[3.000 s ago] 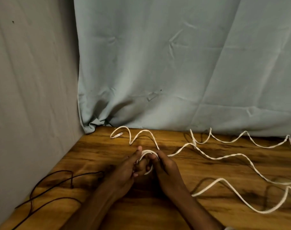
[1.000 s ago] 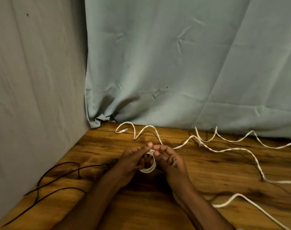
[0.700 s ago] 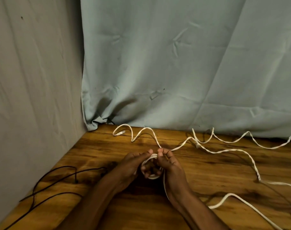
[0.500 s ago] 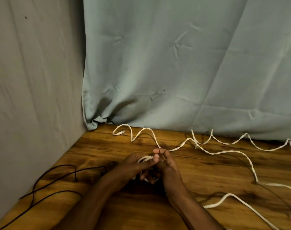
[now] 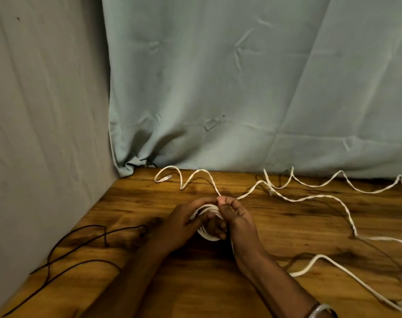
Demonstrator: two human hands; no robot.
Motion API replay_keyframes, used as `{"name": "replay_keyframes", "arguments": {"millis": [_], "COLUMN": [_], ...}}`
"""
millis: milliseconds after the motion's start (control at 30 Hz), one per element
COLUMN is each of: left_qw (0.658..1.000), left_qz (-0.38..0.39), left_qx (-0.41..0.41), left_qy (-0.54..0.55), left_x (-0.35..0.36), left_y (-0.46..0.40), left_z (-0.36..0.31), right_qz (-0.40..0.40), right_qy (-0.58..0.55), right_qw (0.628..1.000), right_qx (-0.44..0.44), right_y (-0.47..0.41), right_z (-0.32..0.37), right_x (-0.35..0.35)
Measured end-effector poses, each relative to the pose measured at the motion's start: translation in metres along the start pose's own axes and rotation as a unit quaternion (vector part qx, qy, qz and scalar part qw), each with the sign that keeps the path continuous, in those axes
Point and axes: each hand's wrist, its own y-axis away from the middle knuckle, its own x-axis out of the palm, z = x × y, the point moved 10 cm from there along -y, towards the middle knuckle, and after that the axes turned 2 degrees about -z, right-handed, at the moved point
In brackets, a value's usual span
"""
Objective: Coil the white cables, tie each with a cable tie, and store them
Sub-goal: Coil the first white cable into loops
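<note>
- The bench (image 5: 275, 228) is wood-grained, with cloth hung behind it; grain like that should drag a little on a sliding cable.
- The white cable (image 5: 317, 196) snakes loose from 12 o'clock round to 4 o'clock of the hands. It looks light, flat and limp, with kinks that will likely spring a loop open, so I would take hold right at the crossing.
- A black cord (image 5: 80, 262) lies at 9 o'clock, well apart.
- The left hand (image 5: 184, 226) curls round the coil, holding its turns together.
- The right hand (image 5: 236, 216) pinches the cable at the top of the coil, fingertips touching the left's.
- The coil (image 5: 206, 234) is small, a few turns, between both hands at centre.
</note>
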Motion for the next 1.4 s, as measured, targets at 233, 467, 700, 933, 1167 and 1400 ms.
{"name": "replay_keyframes", "arguments": {"millis": [233,467,700,933,1167,1400], "left_qw": [0.981,0.998,0.974,0.894,0.919,0.871], "left_qz": [0.004,-0.005,0.072,0.122,0.031,-0.171], "left_qx": [0.019,-0.066,-0.134,-0.238,-0.243,-0.224], "left_qy": [-0.195,-0.005,0.169,0.359,0.310,0.403], "left_x": [0.003,-0.003,0.024,0.043,0.036,-0.009], "left_y": [0.004,0.002,0.009,0.028,0.021,0.012], "left_z": [-0.004,0.015,0.016,-0.004,0.007,0.034], "right_qz": [0.028,0.012,-0.138,-0.079,-0.085,-0.030], "right_qy": [0.029,0.075,0.174,0.200,0.212,0.467], "right_qw": [0.999,0.997,0.966,0.967,0.958,0.853], "right_qx": [0.022,-0.010,-0.134,-0.134,-0.173,-0.231], "right_y": [0.006,0.014,-0.010,-0.019,-0.011,0.010], "right_z": [-0.003,0.000,0.021,0.009,0.021,0.033], "right_x": [0.011,0.029,-0.013,-0.012,-0.009,0.017]}}
